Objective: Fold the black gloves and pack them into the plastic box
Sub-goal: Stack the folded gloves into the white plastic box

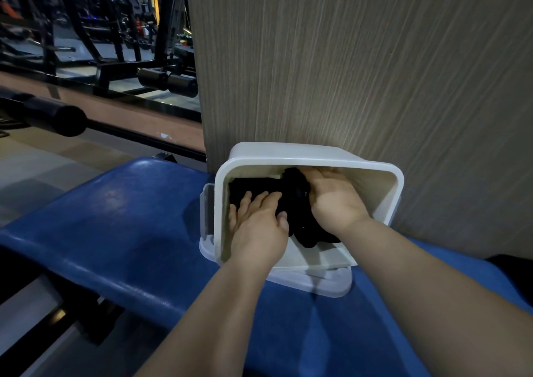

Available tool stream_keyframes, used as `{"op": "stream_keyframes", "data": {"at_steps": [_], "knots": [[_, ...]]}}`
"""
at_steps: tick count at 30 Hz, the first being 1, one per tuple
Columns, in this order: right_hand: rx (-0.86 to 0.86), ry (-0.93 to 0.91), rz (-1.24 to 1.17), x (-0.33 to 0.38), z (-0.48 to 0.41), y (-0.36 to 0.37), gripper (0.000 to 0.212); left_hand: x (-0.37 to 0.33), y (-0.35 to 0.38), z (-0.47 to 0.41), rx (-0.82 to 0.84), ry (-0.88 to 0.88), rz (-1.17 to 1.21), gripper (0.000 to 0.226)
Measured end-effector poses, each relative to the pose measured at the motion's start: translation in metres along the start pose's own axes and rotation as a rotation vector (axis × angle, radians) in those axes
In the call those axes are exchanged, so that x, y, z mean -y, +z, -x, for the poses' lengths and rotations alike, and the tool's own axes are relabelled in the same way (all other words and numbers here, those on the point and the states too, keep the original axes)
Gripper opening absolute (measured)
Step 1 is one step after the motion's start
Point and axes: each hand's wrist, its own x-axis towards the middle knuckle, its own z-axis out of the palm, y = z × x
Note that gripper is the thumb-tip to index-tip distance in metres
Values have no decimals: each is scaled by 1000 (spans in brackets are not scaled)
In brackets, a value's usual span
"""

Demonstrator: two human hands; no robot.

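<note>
**Gloves Nearly Packed, Box Lying Tipped**

In the head view, the plastic box [317, 157] lay tipped toward the person on what looked like its lid [331, 287], on the blue bench [129, 218]. It held the black gloves [300, 226], one loose fold near the lower rim. The left hand [259, 224] pressed them with straight fingers. The right hand [334, 200] lay deeper over the bundle, and its grip could not be told. Hard pushing might slide the tilted box, and the loose fold might slip out.
</note>
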Motion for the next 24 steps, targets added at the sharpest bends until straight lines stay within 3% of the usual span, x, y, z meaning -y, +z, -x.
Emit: {"op": "stream_keyframes", "data": {"at_steps": [4,10,24], "knots": [[27,64,-50,-2,-5,3,42,1,-1,-1,7,-4,4,47],[99,64,88,-6,-3,7,49,1,-1,-2,18,-15,4,47],[188,10,63,-23,6,26,50,3,4,0,23,-53,-62,47]]}}
